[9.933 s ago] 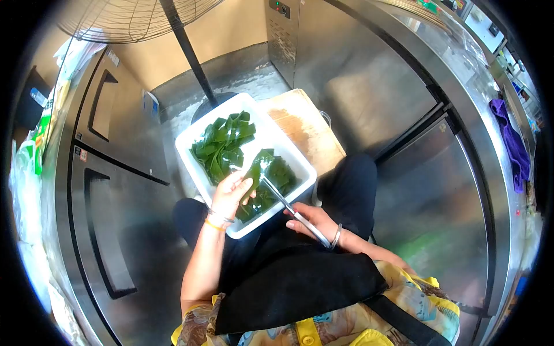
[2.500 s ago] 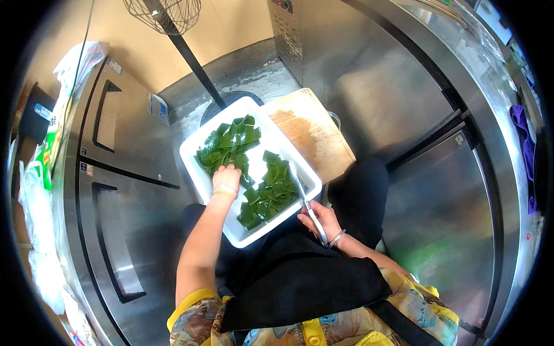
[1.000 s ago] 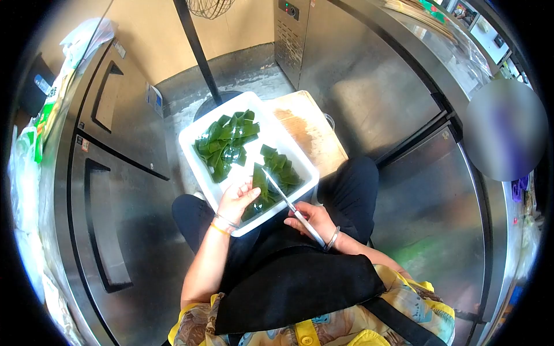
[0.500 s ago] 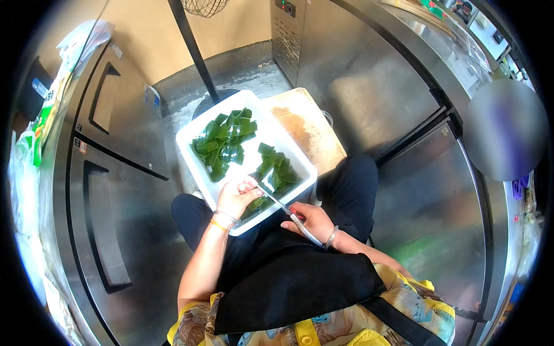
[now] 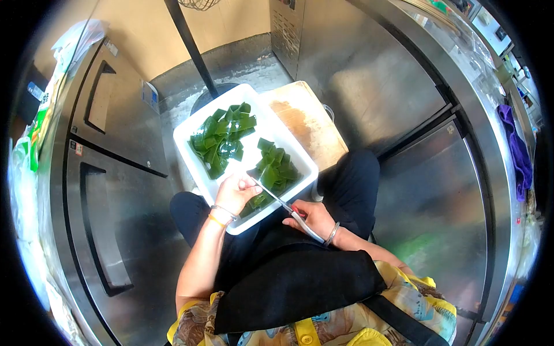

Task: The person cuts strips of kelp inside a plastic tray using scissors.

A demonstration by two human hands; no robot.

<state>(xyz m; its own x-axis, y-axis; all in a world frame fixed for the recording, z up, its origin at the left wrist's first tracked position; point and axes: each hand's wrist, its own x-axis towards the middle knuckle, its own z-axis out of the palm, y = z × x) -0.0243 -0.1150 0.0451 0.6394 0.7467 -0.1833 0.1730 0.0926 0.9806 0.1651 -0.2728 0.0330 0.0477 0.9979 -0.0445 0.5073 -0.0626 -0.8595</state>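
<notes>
On my lap, a white plastic tub (image 5: pixel 186 136) holds dark green, glossy strips like kelp, many folded or knotted. One heap of kelp (image 5: pixel 222 135) lies on the far left, another kelp heap (image 5: pixel 276 167) on the near right. My left hand (image 5: pixel 234 193) is closed in a pinch over the tub's near side, at the tip of a thin metal blade; what is between the fingers is hidden. My right hand (image 5: pixel 314 218) grips what look like scissors (image 5: pixel 297 215), with red and pale grey on the handle, blade pointing up and left toward my left fingers.
A wooden board (image 5: pixel 306 124), wet-stained, lies beyond the tub on the right. Steel cabinets stand close on both sides, the left cabinet (image 5: pixel 115 202) and the right cabinet (image 5: pixel 433 202). A black pole (image 5: pixel 190 49) rises behind the tub. A purple cloth (image 5: pixel 515 150) hangs at the right.
The view has shifted slightly. Both hands keep nearly the same place, with the blade still at my left fingertips. The kelp heaps look almost unchanged.
</notes>
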